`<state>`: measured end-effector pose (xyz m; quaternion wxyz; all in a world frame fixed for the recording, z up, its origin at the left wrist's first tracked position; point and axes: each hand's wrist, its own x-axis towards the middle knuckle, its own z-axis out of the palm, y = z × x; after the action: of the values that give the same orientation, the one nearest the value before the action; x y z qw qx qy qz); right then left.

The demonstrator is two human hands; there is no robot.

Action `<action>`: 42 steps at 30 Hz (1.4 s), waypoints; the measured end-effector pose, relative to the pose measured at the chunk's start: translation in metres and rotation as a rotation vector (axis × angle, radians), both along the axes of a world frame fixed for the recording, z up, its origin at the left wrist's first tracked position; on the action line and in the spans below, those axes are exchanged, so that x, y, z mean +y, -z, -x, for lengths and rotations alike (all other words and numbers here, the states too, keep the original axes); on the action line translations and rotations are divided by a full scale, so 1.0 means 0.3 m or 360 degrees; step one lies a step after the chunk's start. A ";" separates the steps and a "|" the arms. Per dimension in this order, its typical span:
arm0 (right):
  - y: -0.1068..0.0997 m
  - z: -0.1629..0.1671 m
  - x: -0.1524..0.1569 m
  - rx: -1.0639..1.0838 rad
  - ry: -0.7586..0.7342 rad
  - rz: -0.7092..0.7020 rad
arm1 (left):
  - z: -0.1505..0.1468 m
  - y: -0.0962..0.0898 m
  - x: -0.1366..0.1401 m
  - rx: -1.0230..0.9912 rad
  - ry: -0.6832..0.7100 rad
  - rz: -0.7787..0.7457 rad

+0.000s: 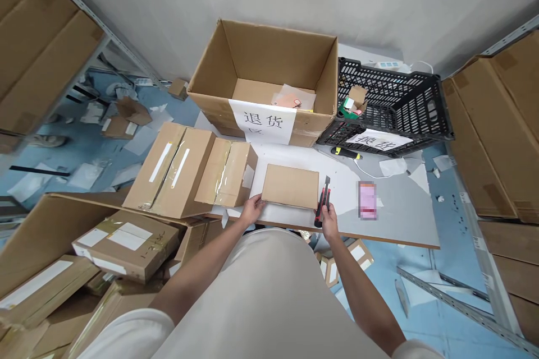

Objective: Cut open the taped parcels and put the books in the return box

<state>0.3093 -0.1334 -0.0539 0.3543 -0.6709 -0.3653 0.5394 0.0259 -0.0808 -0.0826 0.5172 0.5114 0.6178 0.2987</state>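
Note:
A small closed cardboard box (290,185) lies flat on the table in front of me. My left hand (252,209) has its fingers closed at the box's near left corner. In my right hand (329,221) is a red and black utility knife (323,202), gripped beside the box's right edge with its tip pointing away from me. Just left of the small box stand two taped cardboard boxes, a smaller one (236,171) and a larger one (168,171). Parts of my fingers are hidden by the knife and the box.
Behind stands a large open carton (210,104) with a paper sign and a few items inside. Right of it is a black plastic crate (415,118). A yellow-black tool (346,153) and a blurred pink item (368,200) lie on the table (404,219). Parcels (126,241) fill the lower left.

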 end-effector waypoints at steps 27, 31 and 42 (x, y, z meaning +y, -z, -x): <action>-0.230 -0.006 0.273 -0.0984 -0.0342 -0.0431 | -0.151 -0.112 0.113 0.0784 0.1041 -0.1136; -0.318 0.083 0.364 -0.1351 -0.1437 -0.0482 | -0.149 -0.081 0.122 0.0766 0.1003 -0.1249; -0.384 0.208 0.454 -0.1991 -0.2048 -0.0335 | -0.159 -0.066 0.126 0.0935 0.0869 -0.1662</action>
<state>0.2469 0.0027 0.0612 -0.2197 -0.4719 -0.8433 0.1338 0.0736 -0.0429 -0.0628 0.0681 0.8938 0.3552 0.2652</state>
